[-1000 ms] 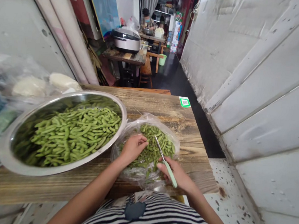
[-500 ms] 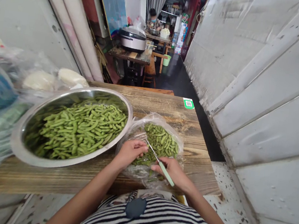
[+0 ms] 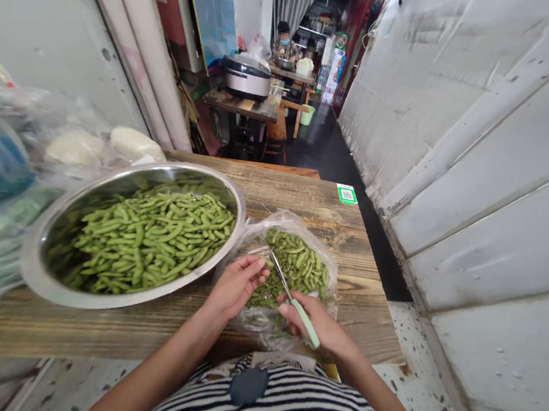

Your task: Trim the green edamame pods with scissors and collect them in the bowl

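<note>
the brown wooden table (image 3: 305,196) spans the middle of the frame. at centre left, the wide oval stainless-steel bowl (image 3: 92,302) holds the plump green pods (image 3: 150,237). heavy when loaded, by judgement; lift by opposite sides of the rim, level.

right of the bowl, at the centre, lies the clear, crumpled plastic bag (image 3: 264,327), opened out beneath the smaller heap of green pods (image 3: 305,262). the film should prove limp and slippery; gather its edges before moving.

the left hand (image 3: 234,287) is beside this heap, fingers curled, thumb and forefinger tips drawn together; whether a pod is gripped cannot be told. the right hand (image 3: 325,322) grasps the slim metal scissors with pale green handle (image 3: 305,323), blades angled toward the left fingertips. the scissors should be light and rigid; hold by the handle.

individual pods should be light, firm yet bruisable; pinch at mid-length, clear of the blades.
</note>
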